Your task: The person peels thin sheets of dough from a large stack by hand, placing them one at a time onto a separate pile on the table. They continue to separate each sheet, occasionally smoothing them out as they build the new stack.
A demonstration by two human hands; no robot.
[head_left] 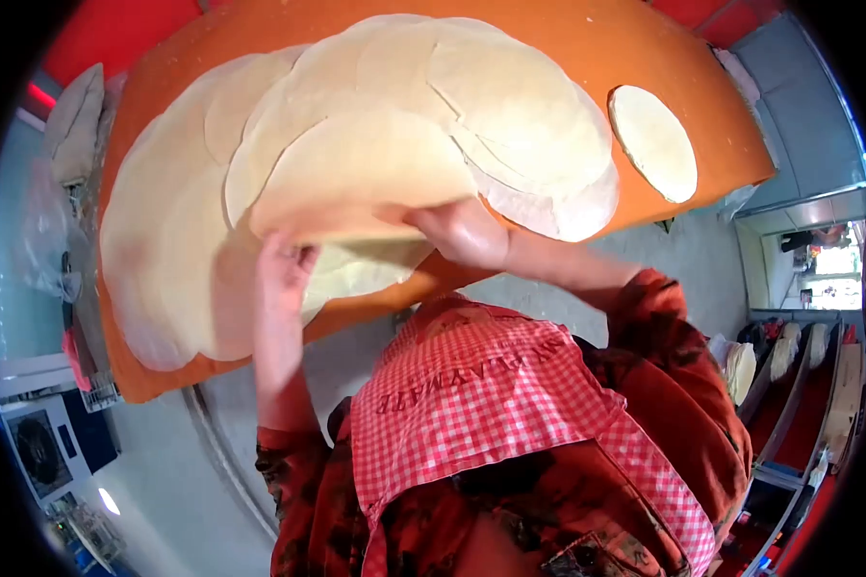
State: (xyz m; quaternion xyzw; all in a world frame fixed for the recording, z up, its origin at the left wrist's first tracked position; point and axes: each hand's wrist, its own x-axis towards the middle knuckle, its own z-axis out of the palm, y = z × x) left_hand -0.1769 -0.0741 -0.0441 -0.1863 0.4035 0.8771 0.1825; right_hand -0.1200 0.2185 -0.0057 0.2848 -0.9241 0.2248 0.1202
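Note:
Many thin, pale dough sheets [173, 212] overlap across an orange table. One round sheet [366, 163] lies uppermost at the middle, and both hands hold its near edge. My left hand [286, 264] pinches that edge at the left, its fingers curled. At the right, my right hand [464, 233] grips the same edge, its fingertips partly hidden by the dough and slightly blurred. Beneath the lifted edge, more dough [366, 269] shows between the hands. A smaller, thicker dough disc [654, 144] lies apart on the right side of the table.
The orange table [568, 38] has its near edge just before my red checked apron [481, 385]. Clear plastic and a folded pale bundle [75, 125] are at the left. Shelving [789, 423] stands at the lower right, and a machine [43, 447] at the lower left.

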